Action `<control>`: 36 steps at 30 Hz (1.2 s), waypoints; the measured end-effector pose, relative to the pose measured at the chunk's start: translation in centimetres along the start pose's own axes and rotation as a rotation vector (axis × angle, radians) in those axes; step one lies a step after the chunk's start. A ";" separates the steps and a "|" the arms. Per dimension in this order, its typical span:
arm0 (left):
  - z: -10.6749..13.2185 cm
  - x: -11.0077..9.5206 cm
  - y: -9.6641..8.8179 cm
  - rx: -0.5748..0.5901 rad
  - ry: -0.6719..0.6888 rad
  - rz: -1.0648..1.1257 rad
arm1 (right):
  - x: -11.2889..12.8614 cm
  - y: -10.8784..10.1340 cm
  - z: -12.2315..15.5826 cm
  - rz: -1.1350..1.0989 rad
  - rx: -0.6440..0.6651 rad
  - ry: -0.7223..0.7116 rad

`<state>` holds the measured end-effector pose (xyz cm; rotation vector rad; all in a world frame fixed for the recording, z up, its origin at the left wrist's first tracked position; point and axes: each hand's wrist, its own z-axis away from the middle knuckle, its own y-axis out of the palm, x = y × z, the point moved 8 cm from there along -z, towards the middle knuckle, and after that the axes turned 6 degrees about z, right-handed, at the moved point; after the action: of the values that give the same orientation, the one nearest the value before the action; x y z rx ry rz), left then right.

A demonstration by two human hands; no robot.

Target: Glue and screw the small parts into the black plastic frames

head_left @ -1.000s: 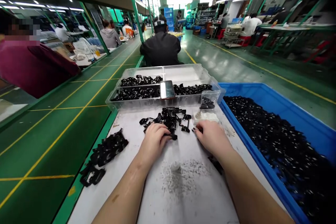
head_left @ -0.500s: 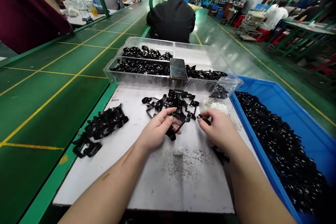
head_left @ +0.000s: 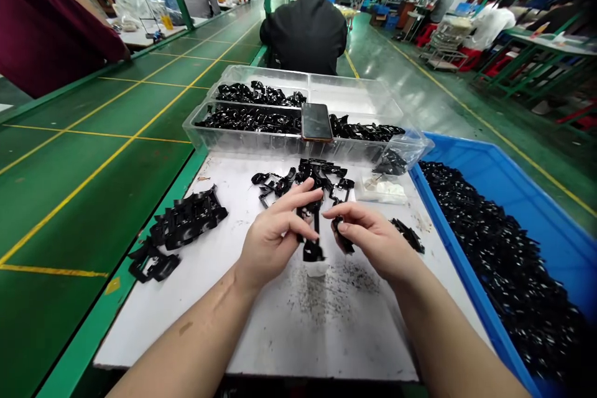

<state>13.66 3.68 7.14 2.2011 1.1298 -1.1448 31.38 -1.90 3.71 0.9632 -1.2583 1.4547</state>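
My left hand [head_left: 273,233] pinches a black plastic part [head_left: 311,242] upright over a white work board [head_left: 280,317]. My right hand [head_left: 373,239] is closed on a small black piece [head_left: 342,239] right beside it, fingertips nearly touching the left hand's part. Just beyond both hands lies a loose heap of black parts [head_left: 308,180]. A small white lump [head_left: 317,268] sits under the held part among dark shavings.
A clear tray [head_left: 289,140] of black parts with a phone [head_left: 316,121] on its rim stands behind. A blue bin [head_left: 522,249] full of black parts is at right. A stack of black parts [head_left: 180,227] lies left. A person in black sits ahead; green conveyor at left.
Both hands have drawn back from the heap toward me and come together, the left lifting a black part upright, the right carrying its small piece leftward.
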 end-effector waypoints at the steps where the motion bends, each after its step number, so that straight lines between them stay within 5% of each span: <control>1: 0.1 -0.4 0.2 0.027 0.040 -0.033 | 0.0 0.4 0.0 -0.036 0.039 0.011; 5: 0.4 -0.5 0.9 0.074 0.090 -0.058 | 0.0 1.1 -0.1 -0.087 0.091 0.037; 9: 0.5 -0.4 0.3 -0.017 0.135 -0.091 | -0.2 1.2 -0.5 -0.050 0.058 0.062; 16: 0.4 0.2 1.1 0.008 0.140 -0.022 | 0.8 2.6 -1.3 -0.026 0.112 -0.081; 21: 0.3 0.3 1.7 0.071 0.086 -0.005 | -0.5 0.9 -1.3 -0.224 -0.036 -0.017; 25: 0.1 2.4 0.9 -0.066 -0.190 0.248 | -0.5 -0.7 -1.1 -0.116 -0.135 -0.056; 29: 0.9 5.6 1.8 -0.038 -0.564 0.476 | 0.4 -0.9 -0.9 0.126 -0.183 -0.118; 36: 1.1 6.4 1.8 -0.055 -0.616 0.607 | 0.7 -0.2 -0.8 0.178 -0.181 -0.139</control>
<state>16.76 4.89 1.32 1.7509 0.2106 -1.3285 31.43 -1.02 4.27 0.8594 -1.5825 1.3984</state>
